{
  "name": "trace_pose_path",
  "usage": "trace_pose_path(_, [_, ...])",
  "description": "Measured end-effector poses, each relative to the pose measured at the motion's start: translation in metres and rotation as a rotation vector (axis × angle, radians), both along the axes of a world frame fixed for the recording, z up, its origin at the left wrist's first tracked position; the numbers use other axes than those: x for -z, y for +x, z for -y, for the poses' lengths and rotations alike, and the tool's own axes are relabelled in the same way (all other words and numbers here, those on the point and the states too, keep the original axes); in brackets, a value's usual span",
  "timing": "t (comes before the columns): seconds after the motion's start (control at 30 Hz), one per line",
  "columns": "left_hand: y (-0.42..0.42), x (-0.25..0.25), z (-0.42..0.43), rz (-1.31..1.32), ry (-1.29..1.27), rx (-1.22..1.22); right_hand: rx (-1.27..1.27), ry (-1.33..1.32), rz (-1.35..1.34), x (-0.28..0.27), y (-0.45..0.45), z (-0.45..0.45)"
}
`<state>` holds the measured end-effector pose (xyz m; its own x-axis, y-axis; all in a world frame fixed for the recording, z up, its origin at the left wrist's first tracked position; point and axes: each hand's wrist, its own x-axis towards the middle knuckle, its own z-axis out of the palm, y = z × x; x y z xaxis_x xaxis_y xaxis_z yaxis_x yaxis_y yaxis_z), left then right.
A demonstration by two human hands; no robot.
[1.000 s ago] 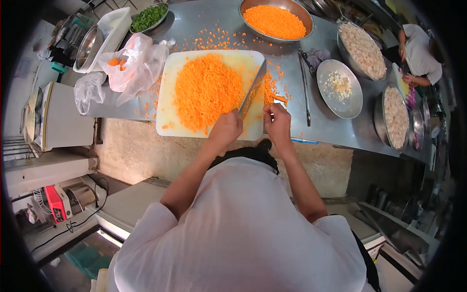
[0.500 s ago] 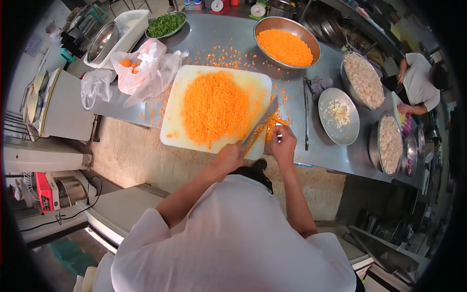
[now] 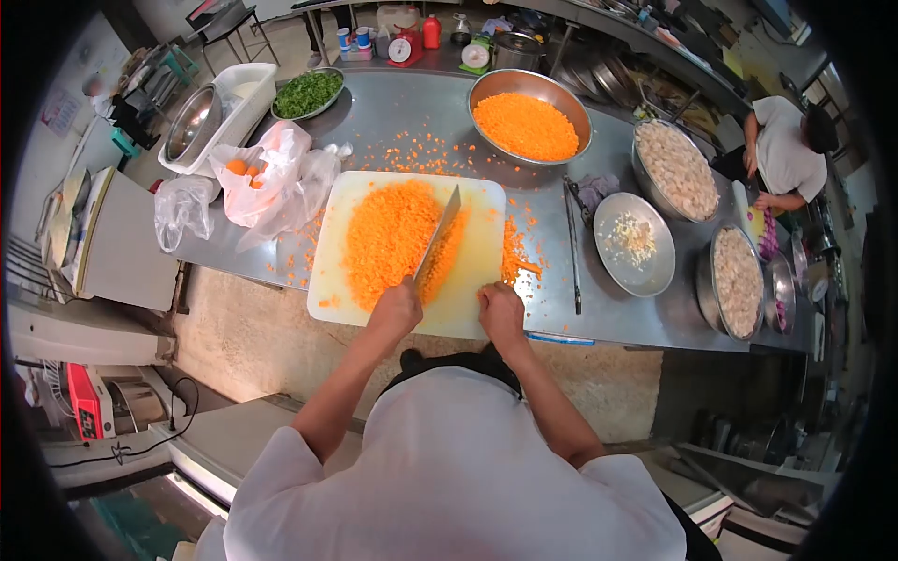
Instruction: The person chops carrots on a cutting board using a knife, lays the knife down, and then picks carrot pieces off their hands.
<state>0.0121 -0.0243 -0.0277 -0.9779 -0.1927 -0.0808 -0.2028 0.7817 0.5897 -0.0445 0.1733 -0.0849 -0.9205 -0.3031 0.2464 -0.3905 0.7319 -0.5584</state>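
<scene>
My left hand (image 3: 398, 307) is wrapped round the handle of a kitchen knife (image 3: 438, 236). Its broad blade slants up and to the right, over the right side of a pile of finely chopped carrot (image 3: 388, 245). That orange pile lies on a white cutting board (image 3: 468, 313). At the board's lower right corner is my right hand (image 3: 502, 312), its fingers curled closed over the edge; whatever they hold is hidden. Loose orange bits (image 3: 514, 251) are scattered on the steel table just beyond the board's right edge.
A steel bowl of chopped carrot (image 3: 528, 126) stands behind the board. Plastic bags (image 3: 267, 178) lie left, near a plate of chopped greens (image 3: 309, 93). To the right are a honing rod (image 3: 572, 248), a shallow bowl (image 3: 636, 271), bowls of pale chunks (image 3: 675, 170) and a co-worker (image 3: 781, 150).
The knife has swung left from the board's right edge onto the carrot pile. My right hand has moved left and down, from beside the blade to the board's corner. The view has tilted up.
</scene>
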Motion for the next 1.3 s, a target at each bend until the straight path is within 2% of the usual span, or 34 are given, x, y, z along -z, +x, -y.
trace_pose_path(0.13, [-0.012, -0.024, -0.003, -0.006, 0.116, 0.059, -0.066, 0.019, -0.018, -0.004, -0.008, 0.013])
trace_pose_path(0.2, [-0.004, -0.026, -0.009, 0.016, 0.024, 0.044, -0.115, -0.081, -0.033, 0.004, -0.011, 0.015])
trace_pose_path(0.27, [-0.003, 0.008, -0.015, 0.031, 0.011, 0.059, -0.099, -0.13, -0.019, -0.014, -0.009, 0.016])
trace_pose_path(0.4, [-0.008, -0.02, -0.018, 0.025, 0.064, 0.051, -0.072, -0.32, -0.002, -0.034, -0.004, 0.008])
trace_pose_path(0.53, [0.0, -0.016, -0.024, 0.03, 0.102, 0.1, -0.026, -0.494, -0.022, -0.062, -0.006, 0.003])
trace_pose_path(0.57, [0.001, -0.001, -0.03, 0.038, 0.11, 0.094, -0.034, -0.49, -0.071, -0.066, -0.008, 0.001])
trace_pose_path(0.73, [-0.014, -0.011, -0.033, 0.104, 0.147, 0.093, -0.041, -0.547, -0.098, -0.086, -0.005, 0.004])
trace_pose_path(0.9, [0.018, -0.031, -0.042, 0.135, 0.174, 0.246, -0.02, -0.576, -0.124, -0.091, -0.009, -0.001])
trace_pose_path(1.0, [0.043, -0.002, -0.02, 0.059, 0.19, 0.267, -0.011, -0.571, -0.117, -0.084, -0.014, -0.013])
trace_pose_path(1.07, [0.043, 0.018, 0.02, 0.116, 0.166, 0.261, 0.042, -0.578, -0.114, -0.082, -0.014, -0.019])
trace_pose_path(1.13, [0.036, 0.013, 0.048, 0.123, 0.034, 0.154, 0.049, -0.586, -0.122, -0.077, -0.016, -0.024])
trace_pose_path(1.23, [0.019, -0.002, 0.064, 0.104, 0.007, 0.046, 0.05, -0.568, -0.127, -0.077, -0.016, -0.029])
trace_pose_path(1.3, [0.02, -0.006, 0.049, 0.085, -0.031, 0.083, 0.054, -0.54, -0.129, -0.08, -0.018, -0.03])
